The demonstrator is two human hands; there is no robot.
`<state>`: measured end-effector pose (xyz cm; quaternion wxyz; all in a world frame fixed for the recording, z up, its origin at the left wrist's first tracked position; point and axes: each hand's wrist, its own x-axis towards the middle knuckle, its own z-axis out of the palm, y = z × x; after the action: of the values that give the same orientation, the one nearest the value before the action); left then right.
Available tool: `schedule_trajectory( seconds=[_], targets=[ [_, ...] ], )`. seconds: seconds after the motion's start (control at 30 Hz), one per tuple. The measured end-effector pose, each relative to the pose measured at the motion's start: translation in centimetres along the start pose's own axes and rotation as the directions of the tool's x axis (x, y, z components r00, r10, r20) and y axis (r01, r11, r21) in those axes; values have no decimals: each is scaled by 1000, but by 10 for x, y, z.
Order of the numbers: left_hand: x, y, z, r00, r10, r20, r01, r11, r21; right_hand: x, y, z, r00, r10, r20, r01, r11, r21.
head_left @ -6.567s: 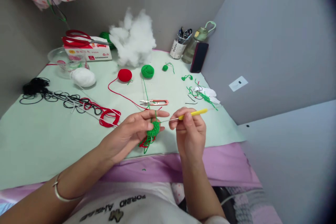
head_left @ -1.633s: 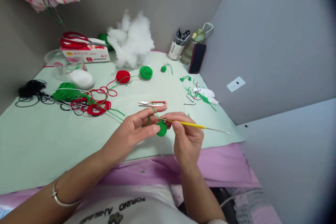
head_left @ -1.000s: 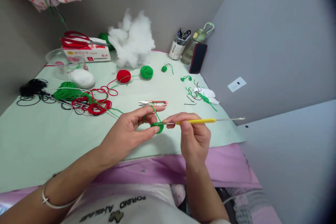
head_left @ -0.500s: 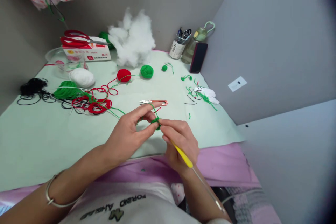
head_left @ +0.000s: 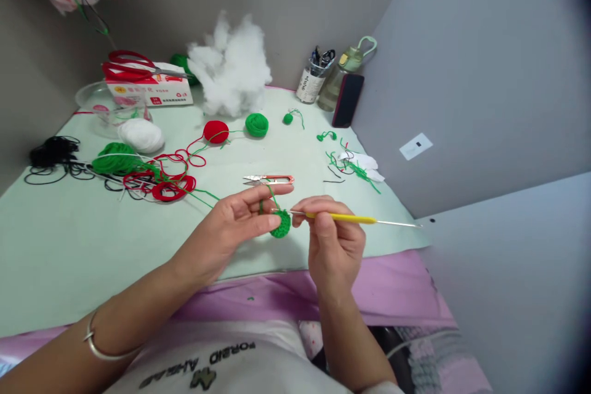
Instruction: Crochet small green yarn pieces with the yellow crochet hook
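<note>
Between the thumb and fingers of my left hand [head_left: 235, 218] is a small round green crochet piece [head_left: 281, 225]. Green yarn runs up from it over my raised index finger. My right hand [head_left: 335, 234] pinches a crochet hook [head_left: 351, 218] by its yellow handle. The hook lies nearly level, its thin metal tip at the top edge of the green piece and its other metal end pointing right. Just beyond my left fingertips lie thread snips [head_left: 268, 180] with an orange-red handle.
Tangled red yarn [head_left: 173, 186], a green skein [head_left: 115, 158], black yarn [head_left: 53, 152] and a white ball [head_left: 141, 135] lie left. Behind are red and green [head_left: 257, 125] balls, white stuffing [head_left: 231, 68], red scissors [head_left: 132, 66] on a box, a pen cup [head_left: 310, 85], a bottle and a phone [head_left: 348, 100]. Yarn scraps [head_left: 357, 166] lie right.
My right hand has turned, swinging the hook from a downward slant to nearly level. The green piece now shows its round face below my left thumb. The view has shifted slightly.
</note>
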<state>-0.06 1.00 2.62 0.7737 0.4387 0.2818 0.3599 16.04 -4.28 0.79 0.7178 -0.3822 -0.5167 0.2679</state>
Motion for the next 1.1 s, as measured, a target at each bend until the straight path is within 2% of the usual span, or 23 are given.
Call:
schedule_trajectory(
  seconds=[0.07,0.2,0.4,0.47,0.53,0.63,0.7,0.77,0.93,1.1],
  targets=[
    [0,-3,3,999,33,12,-34,999,38,0,2,2,999,23,28,-23,1000,-14],
    [0,-4,6,998,47,-35,-44,995,93,-2,3,3,999,32,43,-31,999,-31],
    [1,0,0,990,-122,69,129,986,-101,5,2,-7,975,222,-19,-214,958,189],
    [1,-1,-1,986,-133,98,146,980,-137,8,2,-9,958,285,-20,-270,926,263],
    [1,-3,2,991,-104,83,113,985,-126,8,3,-7,950,313,12,-303,907,293],
    [0,-7,7,999,-22,32,22,1000,-19,3,4,-3,971,236,29,-237,951,199],
    [0,-9,8,1000,22,22,-24,997,70,-1,4,-1,988,153,3,-152,983,103],
    [-1,-9,6,999,40,26,-43,992,121,-3,5,-2,992,123,-25,-121,991,57],
    [-4,-4,-1,997,68,26,-71,987,146,2,4,-5,979,204,-18,-200,970,141],
    [-3,0,2,991,128,-41,-115,965,236,6,1,-5,976,217,9,-216,964,157]
  ],
)
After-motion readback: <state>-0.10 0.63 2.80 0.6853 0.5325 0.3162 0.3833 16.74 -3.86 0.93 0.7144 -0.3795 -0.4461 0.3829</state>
